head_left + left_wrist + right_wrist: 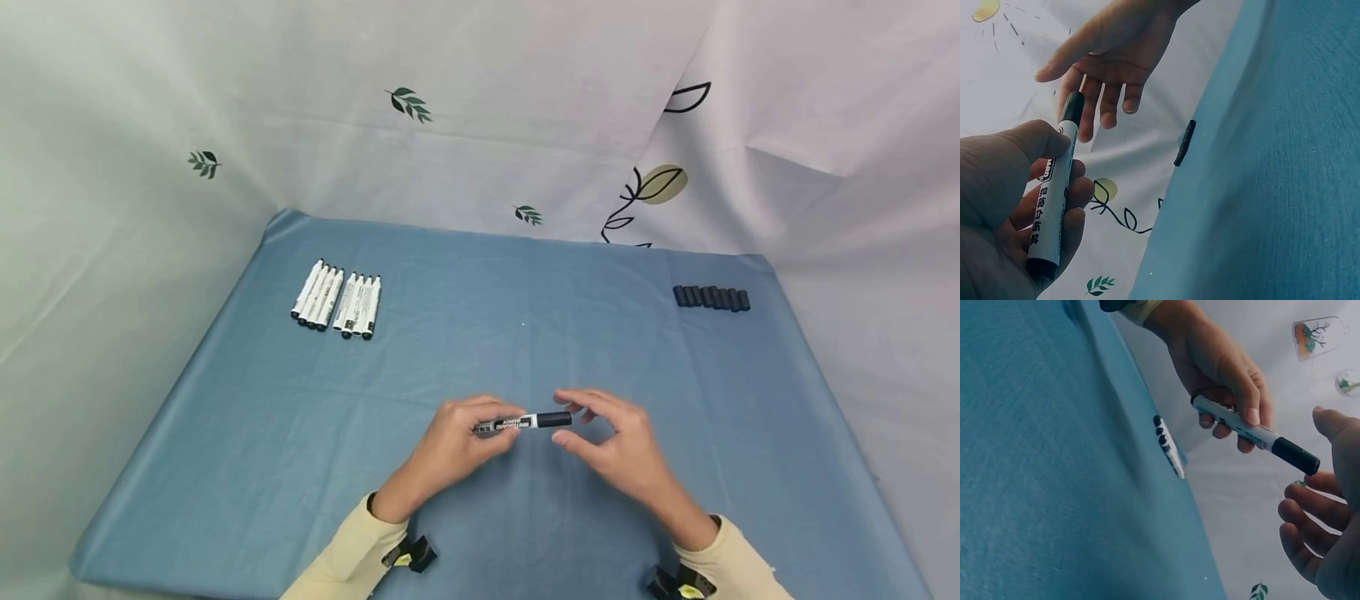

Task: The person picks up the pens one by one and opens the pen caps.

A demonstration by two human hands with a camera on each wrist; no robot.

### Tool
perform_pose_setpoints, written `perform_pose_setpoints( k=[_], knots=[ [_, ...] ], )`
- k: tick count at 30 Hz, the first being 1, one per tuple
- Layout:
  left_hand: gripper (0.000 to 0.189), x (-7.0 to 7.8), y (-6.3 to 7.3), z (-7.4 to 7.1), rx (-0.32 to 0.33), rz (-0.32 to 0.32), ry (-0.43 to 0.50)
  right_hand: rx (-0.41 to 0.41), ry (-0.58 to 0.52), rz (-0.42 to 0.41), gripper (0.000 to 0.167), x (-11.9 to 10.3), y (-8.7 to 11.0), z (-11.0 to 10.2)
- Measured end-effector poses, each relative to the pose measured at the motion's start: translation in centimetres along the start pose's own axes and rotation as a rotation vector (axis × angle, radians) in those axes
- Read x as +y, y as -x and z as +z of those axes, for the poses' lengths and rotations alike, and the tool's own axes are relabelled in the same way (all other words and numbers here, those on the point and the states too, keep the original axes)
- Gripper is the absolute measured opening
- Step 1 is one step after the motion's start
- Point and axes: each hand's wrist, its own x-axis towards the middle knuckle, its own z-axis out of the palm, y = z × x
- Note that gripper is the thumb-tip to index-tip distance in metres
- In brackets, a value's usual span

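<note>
A white whiteboard marker (1054, 194) with its black cap (553, 419) on is held in my left hand (468, 433), thumb on one side and curled fingers on the other. The capped end points right, toward my right hand (611, 437). That hand is spread around the cap with thumb and fingers apart, holding nothing. In the right wrist view the cap's tip lies between the right thumb and the fingers (1316, 506), with a gap to each.
Two groups of uncapped white markers (318, 296) lie at the back left of the blue-covered table (525, 350). A row of loose black caps (711, 297) sits at the back right. Pale patterned cloth (480, 125) hangs behind the table and along its sides.
</note>
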Motion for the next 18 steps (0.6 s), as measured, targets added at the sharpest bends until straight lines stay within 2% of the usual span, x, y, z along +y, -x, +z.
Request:
perform_pose_setpoints(
  k=[10, 18],
  knots=[
    [0.021, -0.06, 0.22, -0.11, -0.023, -0.016, -0.001, -0.023, 0.016, 0.037, 0.030, -0.09, 0.40, 0.83],
    [0.022, -0.40, 0.26, -0.29, -0.041, 0.003, -0.019, -0.030, -0.010, 0.042, 0.023, -0.23, 0.32, 0.94]
  ],
)
